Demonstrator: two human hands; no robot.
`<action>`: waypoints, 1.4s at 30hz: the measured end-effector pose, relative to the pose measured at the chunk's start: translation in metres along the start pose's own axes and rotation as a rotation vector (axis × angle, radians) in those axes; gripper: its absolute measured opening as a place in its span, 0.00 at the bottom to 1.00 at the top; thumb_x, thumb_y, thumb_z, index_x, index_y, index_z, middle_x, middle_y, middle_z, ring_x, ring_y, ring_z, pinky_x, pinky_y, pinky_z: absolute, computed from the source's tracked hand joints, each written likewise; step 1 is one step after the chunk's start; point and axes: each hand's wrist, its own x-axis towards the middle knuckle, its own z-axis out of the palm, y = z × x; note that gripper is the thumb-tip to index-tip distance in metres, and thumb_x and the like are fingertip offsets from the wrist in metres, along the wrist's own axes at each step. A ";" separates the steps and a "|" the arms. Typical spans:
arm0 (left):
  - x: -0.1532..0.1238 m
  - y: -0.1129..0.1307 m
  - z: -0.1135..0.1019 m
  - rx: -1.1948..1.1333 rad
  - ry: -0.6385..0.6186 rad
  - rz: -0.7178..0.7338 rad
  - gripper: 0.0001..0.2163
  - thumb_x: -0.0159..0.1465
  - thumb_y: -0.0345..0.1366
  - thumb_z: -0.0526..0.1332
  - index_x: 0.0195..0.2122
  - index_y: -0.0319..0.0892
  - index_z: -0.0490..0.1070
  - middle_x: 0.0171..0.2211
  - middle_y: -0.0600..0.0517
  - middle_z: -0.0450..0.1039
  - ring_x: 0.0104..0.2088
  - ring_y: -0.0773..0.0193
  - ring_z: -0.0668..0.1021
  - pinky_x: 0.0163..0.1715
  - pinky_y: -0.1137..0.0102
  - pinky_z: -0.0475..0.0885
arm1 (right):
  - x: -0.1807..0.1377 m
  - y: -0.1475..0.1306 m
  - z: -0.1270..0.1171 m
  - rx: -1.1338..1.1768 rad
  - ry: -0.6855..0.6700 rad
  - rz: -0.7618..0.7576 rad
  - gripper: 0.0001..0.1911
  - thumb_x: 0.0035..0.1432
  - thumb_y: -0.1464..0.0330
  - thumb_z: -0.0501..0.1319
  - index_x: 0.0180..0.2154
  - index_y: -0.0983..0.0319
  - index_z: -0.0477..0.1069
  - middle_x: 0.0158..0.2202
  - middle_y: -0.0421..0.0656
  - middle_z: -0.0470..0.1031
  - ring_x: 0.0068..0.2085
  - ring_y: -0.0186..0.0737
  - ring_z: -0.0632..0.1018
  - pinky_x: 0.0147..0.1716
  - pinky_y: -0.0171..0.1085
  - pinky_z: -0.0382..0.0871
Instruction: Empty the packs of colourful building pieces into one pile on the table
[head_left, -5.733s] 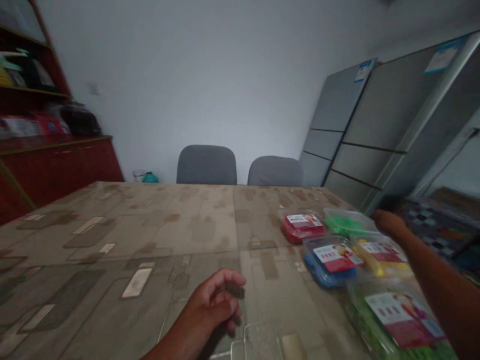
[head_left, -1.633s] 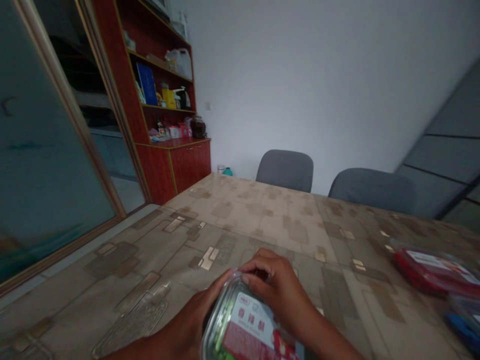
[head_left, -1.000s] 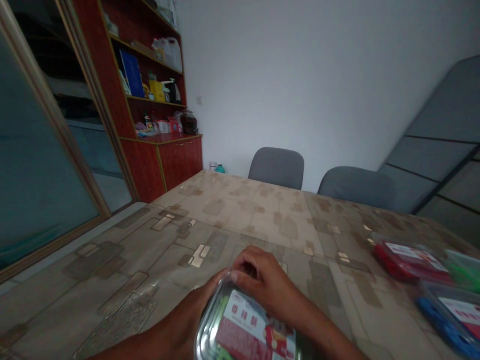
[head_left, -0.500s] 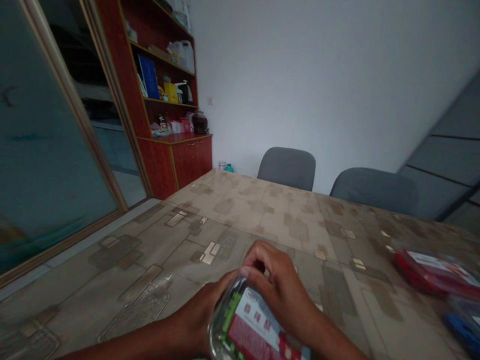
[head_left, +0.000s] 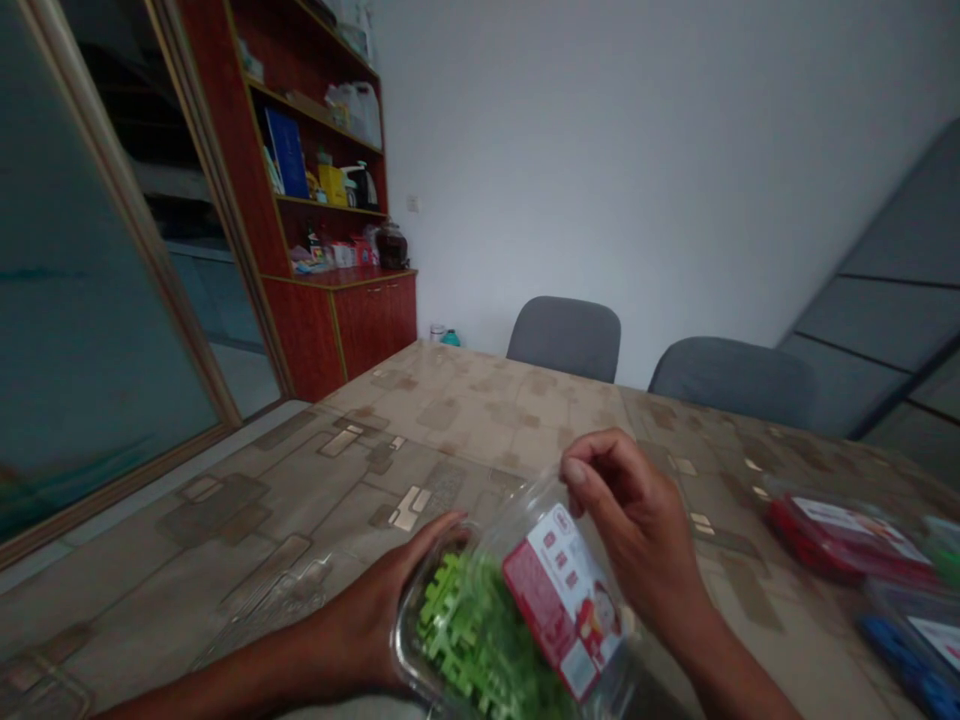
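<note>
A clear plastic box (head_left: 420,655) full of green toy pieces (head_left: 472,640) sits near the table's front edge. My left hand (head_left: 375,620) grips its left side. My right hand (head_left: 637,520) pinches the far edge of the clear lid (head_left: 555,590), which carries a red and white label and stands tilted up, hinged open to the right. The green pieces show under it.
A patterned table (head_left: 480,430) carries a red box (head_left: 840,540) and a blue box (head_left: 907,650) at the right, and an empty clear lid (head_left: 277,605) at the left. Two grey chairs (head_left: 566,335) stand behind. A red wooden cabinet (head_left: 330,250) is at the left.
My right hand has lifted the lid up and to the right, opening the box and uncovering the green pieces. My left hand still holds the box.
</note>
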 end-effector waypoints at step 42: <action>0.058 -0.026 -0.130 0.125 0.677 -0.134 0.30 0.59 0.51 0.54 0.58 0.38 0.63 0.58 0.41 0.66 0.54 0.48 0.71 0.54 0.55 0.66 | -0.001 0.099 -0.002 0.429 -0.724 0.765 0.22 0.45 0.55 0.69 0.35 0.65 0.69 0.20 0.35 0.71 0.16 0.28 0.73 0.13 0.25 0.63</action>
